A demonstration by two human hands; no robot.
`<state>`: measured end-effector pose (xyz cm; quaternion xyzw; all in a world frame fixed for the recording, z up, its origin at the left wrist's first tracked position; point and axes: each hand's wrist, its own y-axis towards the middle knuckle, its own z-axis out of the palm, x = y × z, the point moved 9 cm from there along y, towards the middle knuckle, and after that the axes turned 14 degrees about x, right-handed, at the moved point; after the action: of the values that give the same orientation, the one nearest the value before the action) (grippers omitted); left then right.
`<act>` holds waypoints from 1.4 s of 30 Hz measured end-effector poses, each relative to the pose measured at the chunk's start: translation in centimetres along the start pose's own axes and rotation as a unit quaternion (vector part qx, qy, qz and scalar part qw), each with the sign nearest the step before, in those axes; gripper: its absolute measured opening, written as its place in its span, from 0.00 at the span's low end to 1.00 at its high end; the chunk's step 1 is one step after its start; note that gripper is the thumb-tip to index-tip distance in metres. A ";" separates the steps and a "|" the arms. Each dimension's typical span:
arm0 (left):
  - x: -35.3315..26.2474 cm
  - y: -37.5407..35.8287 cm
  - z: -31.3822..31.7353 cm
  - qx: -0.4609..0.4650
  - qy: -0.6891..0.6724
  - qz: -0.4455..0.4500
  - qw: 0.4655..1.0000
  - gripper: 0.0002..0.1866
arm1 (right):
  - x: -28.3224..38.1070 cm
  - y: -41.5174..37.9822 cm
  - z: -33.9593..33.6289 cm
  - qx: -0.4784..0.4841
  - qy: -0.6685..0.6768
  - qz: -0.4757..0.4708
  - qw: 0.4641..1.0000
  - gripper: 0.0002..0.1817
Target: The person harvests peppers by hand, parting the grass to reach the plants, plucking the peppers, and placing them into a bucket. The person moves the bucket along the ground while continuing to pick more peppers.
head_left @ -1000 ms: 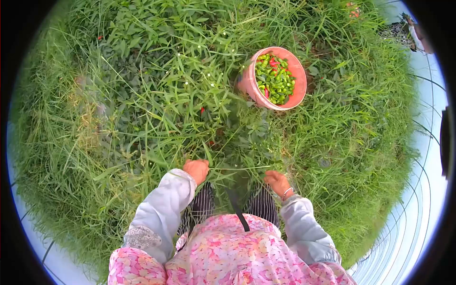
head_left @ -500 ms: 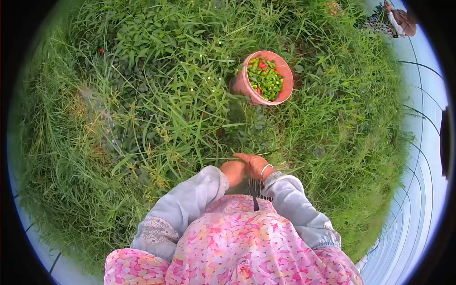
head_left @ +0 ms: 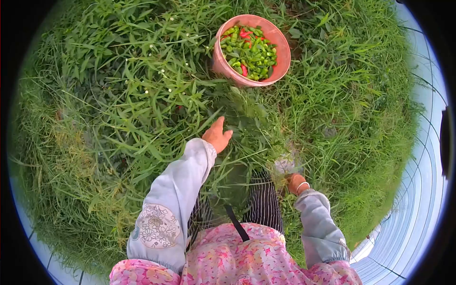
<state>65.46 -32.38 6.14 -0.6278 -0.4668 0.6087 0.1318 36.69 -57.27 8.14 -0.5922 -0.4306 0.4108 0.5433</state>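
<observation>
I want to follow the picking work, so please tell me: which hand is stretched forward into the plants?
The left hand, fingers spread, reaching toward the pink bucket. The right hand, wearing a bracelet, is low beside the person's leg.

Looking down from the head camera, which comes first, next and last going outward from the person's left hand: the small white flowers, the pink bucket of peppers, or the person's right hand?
From the left hand:
1. Right hand, lower right, low in the grass by the striped trousers.
2. Small white flowers, up and to the left among the blades; only a little farther, so nearly level with the first.
3. Pink bucket of peppers, top centre, farthest.
</observation>
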 end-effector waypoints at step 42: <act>25.0 30.8 3.2 0.133 0.452 -0.226 0.853 0.14 | 15.1 13.7 -12.0 0.074 0.896 -0.399 0.179 0.20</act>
<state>71.33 -31.30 -33.14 -0.6874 -0.3991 0.2677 0.5445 53.45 -46.90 -4.92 -0.2623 0.2043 -0.6420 0.6909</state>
